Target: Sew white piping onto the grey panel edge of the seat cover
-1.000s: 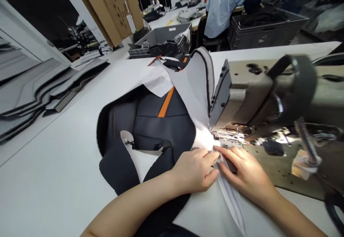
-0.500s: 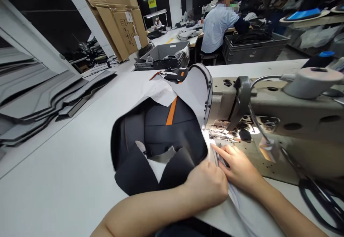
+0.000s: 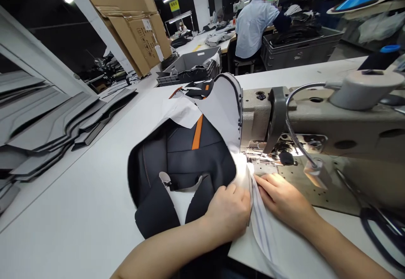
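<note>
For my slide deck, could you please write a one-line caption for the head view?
Left hand and right hand press a white fabric edge flat before the sewing machine.

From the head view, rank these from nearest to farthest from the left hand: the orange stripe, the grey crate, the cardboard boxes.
Measured from the left hand:
1. Orange stripe, just beyond it on the dark cover.
2. Grey crate, farther back across the table.
3. Cardboard boxes, leaning up at the back left.

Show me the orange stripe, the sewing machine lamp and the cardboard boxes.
orange stripe (image 3: 197, 132), head view, its middle.
sewing machine lamp (image 3: 367, 88), head view, the shade's side.
cardboard boxes (image 3: 139, 38), head view, the lower box's face.
</note>
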The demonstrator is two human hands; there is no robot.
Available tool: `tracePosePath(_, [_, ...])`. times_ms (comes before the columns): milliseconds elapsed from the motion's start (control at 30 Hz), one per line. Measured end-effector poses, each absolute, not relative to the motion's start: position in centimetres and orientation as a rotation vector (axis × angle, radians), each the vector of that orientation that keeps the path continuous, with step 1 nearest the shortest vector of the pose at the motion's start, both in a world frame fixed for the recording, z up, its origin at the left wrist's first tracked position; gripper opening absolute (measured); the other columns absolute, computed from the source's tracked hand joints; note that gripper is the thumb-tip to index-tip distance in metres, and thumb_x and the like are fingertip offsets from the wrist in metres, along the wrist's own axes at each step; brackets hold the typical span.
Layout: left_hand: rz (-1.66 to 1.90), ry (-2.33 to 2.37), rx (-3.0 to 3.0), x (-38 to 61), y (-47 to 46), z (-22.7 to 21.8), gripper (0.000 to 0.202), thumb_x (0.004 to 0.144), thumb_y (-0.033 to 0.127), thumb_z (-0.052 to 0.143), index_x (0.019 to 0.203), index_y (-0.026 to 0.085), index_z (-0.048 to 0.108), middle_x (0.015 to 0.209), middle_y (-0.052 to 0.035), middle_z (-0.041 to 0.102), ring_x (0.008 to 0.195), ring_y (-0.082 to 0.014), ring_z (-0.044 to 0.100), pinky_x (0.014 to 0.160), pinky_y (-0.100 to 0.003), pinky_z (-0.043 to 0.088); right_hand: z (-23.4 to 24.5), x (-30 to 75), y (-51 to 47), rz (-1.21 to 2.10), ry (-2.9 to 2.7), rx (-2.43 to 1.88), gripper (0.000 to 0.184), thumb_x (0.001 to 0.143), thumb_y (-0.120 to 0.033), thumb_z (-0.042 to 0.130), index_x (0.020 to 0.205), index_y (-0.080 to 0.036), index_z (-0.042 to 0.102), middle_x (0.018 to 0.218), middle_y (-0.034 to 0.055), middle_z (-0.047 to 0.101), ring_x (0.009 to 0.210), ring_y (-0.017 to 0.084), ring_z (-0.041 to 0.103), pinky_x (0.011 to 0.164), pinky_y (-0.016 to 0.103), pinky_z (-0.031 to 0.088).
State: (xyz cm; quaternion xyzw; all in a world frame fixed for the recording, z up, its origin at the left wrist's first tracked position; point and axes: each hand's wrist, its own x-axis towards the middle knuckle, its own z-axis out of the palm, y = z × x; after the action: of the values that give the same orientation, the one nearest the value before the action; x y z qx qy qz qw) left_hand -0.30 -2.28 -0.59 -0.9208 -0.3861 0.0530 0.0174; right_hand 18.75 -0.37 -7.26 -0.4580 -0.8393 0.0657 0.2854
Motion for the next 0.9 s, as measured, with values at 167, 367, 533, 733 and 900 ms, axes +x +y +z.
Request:
tracePosePath(167, [0.109,-1.197,-2.859,-0.3,-0.8,-0.9,0.019,0.074,0.022,0.052,0.092,0.015,0.051,0.080,-0.0064,0.053,0.074,-0.0215,0.050,0.053,-0.031,0.036,-7.4,18.3,-0.4,0.105,-2.261,-1.190,0.034,0.091,-0.021,0.037,0.117,-0.015,0.059,0.095,0.0094,0.063,0.085,0.020,0.057,0.075,0.034,0.050])
tracePosePath(367, [0.064,-1.161,-2.852,-0.2,1.0,-1.4,0.030,0.077,0.023,0.050,0.105,0.013,0.052,0.088,-0.0084,0.054,0.082,-0.0231,0.050,0.060,-0.032,0.040,-7.6,18.2,0.0,0.177,-2.239,-1.215,0.034,0.091,-0.020,0.038,0.118,-0.017,0.058,0.098,0.0077,0.064,0.085,0.018,0.058,0.075,0.032,0.051])
tracePosePath(533, [0.104,-1.027,-2.969,-0.7,1.4,-0.5,0.061,0.072,0.030,0.056,0.126,0.006,0.041,0.113,-0.0145,0.053,0.099,-0.0257,0.048,0.077,-0.034,0.041,-6.9,18.4,0.2,0.216,-2.080,-1.337,0.025,0.093,-0.031,0.040,0.100,-0.021,0.062,0.088,0.0043,0.067,0.079,0.016,0.062,0.069,0.028,0.051])
tracePosePath(733, [0.097,-0.918,-2.999,-1.9,0.9,-0.5,0.056,0.079,0.022,0.048,0.131,0.003,0.036,0.132,-0.0184,0.046,0.122,-0.0254,0.040,0.094,-0.034,0.038,-6.7,18.2,-0.3,0.302,-2.159,-1.359,0.022,0.090,-0.033,0.043,0.090,-0.024,0.064,0.072,0.0005,0.062,0.065,0.014,0.059,0.057,0.026,0.046])
tracePosePath(900, [-0.034,-0.862,-2.920,-1.9,1.0,-2.0,0.044,0.084,0.012,0.038,0.127,0.004,0.043,0.126,-0.0178,0.053,0.118,-0.0236,0.046,0.090,-0.034,0.042,-7.9,18.7,0.2,-0.017,-2.053,-1.463,0.028,0.091,-0.031,0.042,0.102,-0.018,0.065,0.083,0.0055,0.065,0.078,0.020,0.059,0.068,0.032,0.048])
